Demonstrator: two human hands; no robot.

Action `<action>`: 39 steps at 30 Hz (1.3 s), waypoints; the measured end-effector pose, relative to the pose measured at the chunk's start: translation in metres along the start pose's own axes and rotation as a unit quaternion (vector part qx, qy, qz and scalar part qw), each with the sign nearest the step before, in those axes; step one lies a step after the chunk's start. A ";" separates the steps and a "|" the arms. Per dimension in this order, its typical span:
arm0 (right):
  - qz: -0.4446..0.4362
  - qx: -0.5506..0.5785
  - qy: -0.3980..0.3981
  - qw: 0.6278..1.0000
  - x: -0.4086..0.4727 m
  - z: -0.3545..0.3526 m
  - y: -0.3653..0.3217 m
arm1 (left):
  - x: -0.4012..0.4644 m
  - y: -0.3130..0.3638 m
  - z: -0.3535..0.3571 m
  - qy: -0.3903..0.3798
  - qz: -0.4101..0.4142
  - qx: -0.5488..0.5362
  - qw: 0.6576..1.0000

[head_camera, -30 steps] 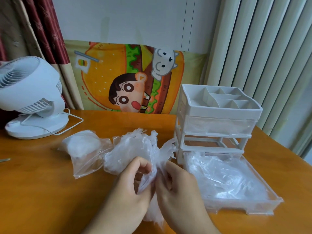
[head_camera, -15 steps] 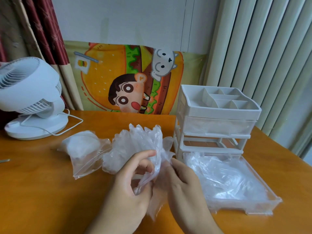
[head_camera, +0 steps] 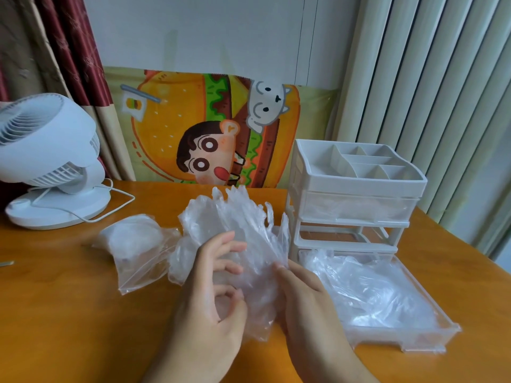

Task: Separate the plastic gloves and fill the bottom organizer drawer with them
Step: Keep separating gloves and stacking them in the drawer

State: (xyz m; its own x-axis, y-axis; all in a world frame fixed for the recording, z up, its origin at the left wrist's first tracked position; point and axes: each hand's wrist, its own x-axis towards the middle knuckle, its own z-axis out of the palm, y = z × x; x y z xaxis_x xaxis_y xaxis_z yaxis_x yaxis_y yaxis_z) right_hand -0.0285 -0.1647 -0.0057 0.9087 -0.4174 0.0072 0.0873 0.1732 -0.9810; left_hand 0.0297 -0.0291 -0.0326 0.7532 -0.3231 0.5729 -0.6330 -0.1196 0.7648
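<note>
Two hands work over wooden table (head_camera: pixel 69 313). White organizer (head_camera: pixel 356 194) at right, its bottom drawer (head_camera: pixel 431 342) pulled out, loose gloves inside. Clump of plastic gloves (head_camera: pixel 235 225) at centre: left hand (head_camera: pixel 210 308) pinches it between thumb and forefinger, right hand (head_camera: pixel 307 305) grips its edge.

Your left hand (head_camera: pixel 210 297) has loosened: upper fingers now spread apart, thumb and forefinger pinching film lower down. Glove bunch (head_camera: pixel 237 233) fanned wider and taller. Your right hand (head_camera: pixel 307 305) shifted slightly right.
</note>
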 end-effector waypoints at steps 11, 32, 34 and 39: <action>-0.009 -0.020 -0.036 0.999 0.008 -0.001 0.011 | -0.001 -0.007 0.001 -0.025 0.026 0.128 0.991; -0.191 -0.206 -0.068 0.957 -0.013 0.008 0.005 | 0.008 0.012 -0.014 -0.066 -0.168 -0.225 0.958; -0.189 -0.214 -0.052 0.957 -0.011 0.009 0.004 | 0.006 0.009 -0.012 -0.065 -0.168 -0.203 0.962; -0.219 -0.263 -0.060 0.938 -0.010 0.008 0.005 | 0.008 0.009 -0.011 -0.034 -0.150 -0.177 0.972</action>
State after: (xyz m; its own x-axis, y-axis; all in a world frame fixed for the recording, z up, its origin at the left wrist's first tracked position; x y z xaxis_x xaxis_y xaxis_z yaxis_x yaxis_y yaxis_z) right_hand -0.0336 -0.1528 -0.0093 0.8750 -0.2369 0.4223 0.2780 -0.4684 -0.8386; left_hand 0.0324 -0.0221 -0.0178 0.8728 -0.3871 0.2973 -0.2771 0.1084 0.9547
